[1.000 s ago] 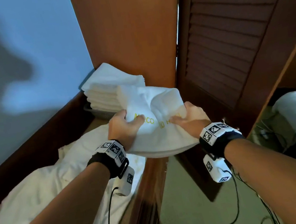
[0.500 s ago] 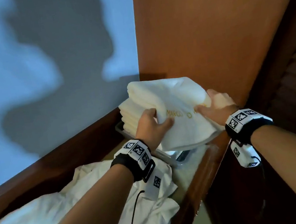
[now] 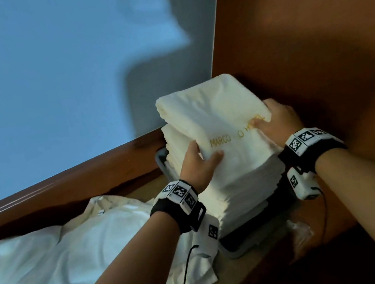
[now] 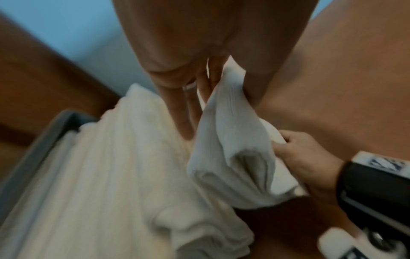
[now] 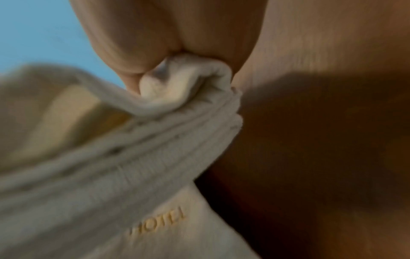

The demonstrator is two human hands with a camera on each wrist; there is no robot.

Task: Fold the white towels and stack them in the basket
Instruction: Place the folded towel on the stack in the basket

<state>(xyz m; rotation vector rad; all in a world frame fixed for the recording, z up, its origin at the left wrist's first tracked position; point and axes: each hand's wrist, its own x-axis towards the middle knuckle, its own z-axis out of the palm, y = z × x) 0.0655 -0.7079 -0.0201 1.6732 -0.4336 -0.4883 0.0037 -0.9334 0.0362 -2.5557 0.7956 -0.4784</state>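
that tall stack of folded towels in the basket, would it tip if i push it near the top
Probably. The stack rises well above the basket rim, so only its lowest layers look braced. The layers look soft, so a push would likely slide or slump the top ones rather than move the stack whole. The wood panel close behind may limit a fall that way.

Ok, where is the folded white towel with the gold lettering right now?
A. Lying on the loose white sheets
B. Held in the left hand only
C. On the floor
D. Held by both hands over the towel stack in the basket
D: both the left hand and the right hand grip the folded white towel with gold lettering over the stack of folded white towels in the grey basket.
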